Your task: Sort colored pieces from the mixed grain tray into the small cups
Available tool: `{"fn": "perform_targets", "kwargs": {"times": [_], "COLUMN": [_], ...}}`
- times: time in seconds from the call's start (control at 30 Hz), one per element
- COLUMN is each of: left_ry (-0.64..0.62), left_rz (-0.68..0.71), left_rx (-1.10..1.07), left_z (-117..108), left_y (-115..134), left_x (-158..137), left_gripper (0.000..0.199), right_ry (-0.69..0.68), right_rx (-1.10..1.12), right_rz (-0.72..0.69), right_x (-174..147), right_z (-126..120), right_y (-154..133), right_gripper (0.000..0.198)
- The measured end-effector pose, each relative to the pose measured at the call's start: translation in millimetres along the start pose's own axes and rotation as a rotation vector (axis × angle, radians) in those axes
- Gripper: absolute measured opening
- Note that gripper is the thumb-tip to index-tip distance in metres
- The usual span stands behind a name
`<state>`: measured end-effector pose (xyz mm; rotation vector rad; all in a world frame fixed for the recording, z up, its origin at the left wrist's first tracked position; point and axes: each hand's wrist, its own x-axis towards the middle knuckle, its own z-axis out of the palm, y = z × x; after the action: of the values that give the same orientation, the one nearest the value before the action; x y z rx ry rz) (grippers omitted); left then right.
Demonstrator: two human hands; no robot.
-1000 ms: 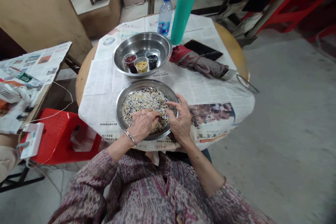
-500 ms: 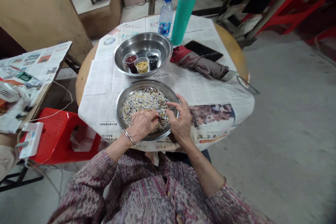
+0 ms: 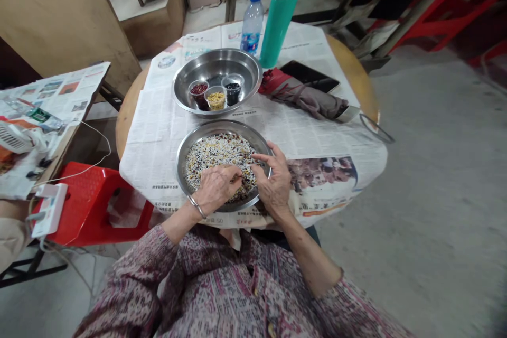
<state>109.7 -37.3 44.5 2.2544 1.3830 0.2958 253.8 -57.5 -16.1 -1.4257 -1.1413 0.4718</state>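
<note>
A shallow steel plate (image 3: 182, 143) holds a spread of mixed grains and beans (image 3: 219, 153), white, yellow, dark and reddish. My left hand (image 3: 219, 184), a silver bracelet on its wrist, is over the near part of the grains. Its fingers are pinched together; what they hold, if anything, is hidden. At the plate's right rim rests my right hand (image 3: 275, 182), thumb and forefinger a little apart over the grains. Behind the plate stands a larger steel basin (image 3: 178, 87) with three clear cups: red beans (image 3: 198, 96), yellow kernels (image 3: 216, 99) and black beans (image 3: 233, 90).
Newspaper (image 3: 146, 142) covers the round table. A water bottle (image 3: 252, 24), a green flask (image 3: 282, 16), a folded umbrella (image 3: 304, 96) and a dark tablet-like object (image 3: 311, 76) lie or stand beyond. A red stool (image 3: 91, 206) with a power strip (image 3: 50, 210) is at the left.
The view has shifted slightly. Both hands keep nearly the same place over the plate, the left one still pinching among the grains.
</note>
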Motion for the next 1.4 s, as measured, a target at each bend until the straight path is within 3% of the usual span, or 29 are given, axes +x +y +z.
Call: {"fn": "perform_targets", "kwargs": {"times": [0.2, 0.3, 0.47, 0.63, 0.7, 0.8, 0.97, 1.4], "left_ry": [0.034, 0.003, -0.073, -0.169, -0.254, -0.343, -0.384, -0.411], "left_rz": [-0.244, -0.296, -0.207, 0.044, 0.163, 0.235, 0.259, 0.421], "left_rx": [-0.894, -1.0, -0.664, -0.143, -0.012, 0.126, 0.245, 0.253], "left_z": [-17, -29, -45, -54, -56, -56, -53, -52], "left_y": [-12, -20, -25, -29, -32, -36, -38, -38], "left_x": [-6, -15, -36, -50, -50, -46, -38, -31], "left_gripper": [0.012, 0.011, 0.021, 0.017, 0.02, 0.025, 0.027, 0.024], "right_ry": [-0.006, -0.004, -0.003, -0.001, -0.002, -0.009, -0.008, -0.012], "right_rx": [0.004, -0.002, 0.009, 0.006, 0.005, -0.002, -0.013, -0.015], "right_rz": [0.001, -0.002, 0.002, 0.012, 0.011, 0.001, -0.002, -0.005], "right_x": [0, 0, 0, -1, -1, -1, 0, -1], "right_z": [-1, -1, -2, -2, -2, -2, -1, -2], "right_y": [1, 1, -1, 0, 0, 2, 2, 3], "right_gripper": [0.018, 0.017, 0.017, 0.017, 0.017, 0.018, 0.019, 0.017]}}
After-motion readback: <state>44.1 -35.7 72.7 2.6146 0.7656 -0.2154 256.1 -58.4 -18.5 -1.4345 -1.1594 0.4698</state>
